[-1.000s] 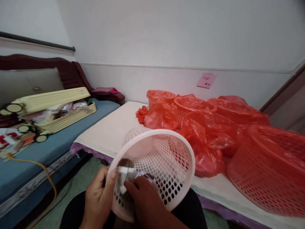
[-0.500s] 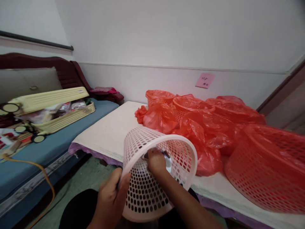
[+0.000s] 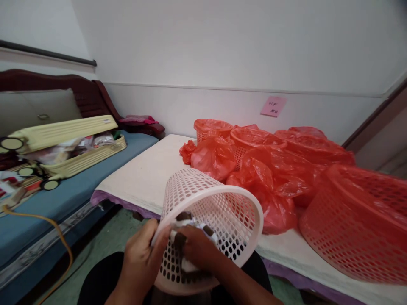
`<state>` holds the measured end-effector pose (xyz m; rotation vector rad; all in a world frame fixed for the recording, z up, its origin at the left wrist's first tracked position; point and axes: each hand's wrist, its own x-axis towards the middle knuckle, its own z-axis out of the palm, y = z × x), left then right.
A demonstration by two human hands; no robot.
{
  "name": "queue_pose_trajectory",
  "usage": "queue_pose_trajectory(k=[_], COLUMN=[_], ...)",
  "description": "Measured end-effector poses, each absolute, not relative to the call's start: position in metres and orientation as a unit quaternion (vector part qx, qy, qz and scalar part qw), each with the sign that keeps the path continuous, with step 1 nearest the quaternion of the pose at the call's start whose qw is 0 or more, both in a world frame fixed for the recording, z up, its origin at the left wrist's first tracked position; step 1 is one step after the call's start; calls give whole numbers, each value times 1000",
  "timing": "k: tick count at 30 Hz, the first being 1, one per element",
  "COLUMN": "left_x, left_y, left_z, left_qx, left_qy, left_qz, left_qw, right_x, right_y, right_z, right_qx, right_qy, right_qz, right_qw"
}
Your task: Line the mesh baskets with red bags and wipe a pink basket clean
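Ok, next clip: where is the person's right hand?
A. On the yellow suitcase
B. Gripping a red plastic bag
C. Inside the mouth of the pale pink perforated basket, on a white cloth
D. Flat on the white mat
C: the right hand reaches into the pale pink basket, pressing a white cloth against its wall.

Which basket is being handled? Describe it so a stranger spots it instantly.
Start at the cream-covered table piled with red bags. At its near edge, over the person's lap, the left hand and right hand hold a pale pink perforated basket tilted on its side. Unlike the red basket nearby, it has no bag.
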<state>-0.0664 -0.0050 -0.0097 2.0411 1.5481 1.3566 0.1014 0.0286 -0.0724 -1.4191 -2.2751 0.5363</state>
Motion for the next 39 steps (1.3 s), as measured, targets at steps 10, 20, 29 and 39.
queue_pose_trajectory(k=[10, 20, 29, 39], left_x=[-77, -80, -62, -79], left_y=[19, 36, -14, -5], left_z=[15, 32, -6, 4], left_qx=[639, 590, 592, 595], left_qy=[571, 561, 568, 578], left_qz=[480, 529, 458, 514], left_qw=[188, 240, 342, 219], right_x=[155, 135, 77, 131], right_y=[-40, -28, -25, -3], right_z=[-86, -79, -31, -63], right_qx=[-400, -384, -442, -479], right_qy=[-909, -902, -786, -877], right_qz=[-62, -98, 145, -23], right_qw=[103, 173, 407, 46])
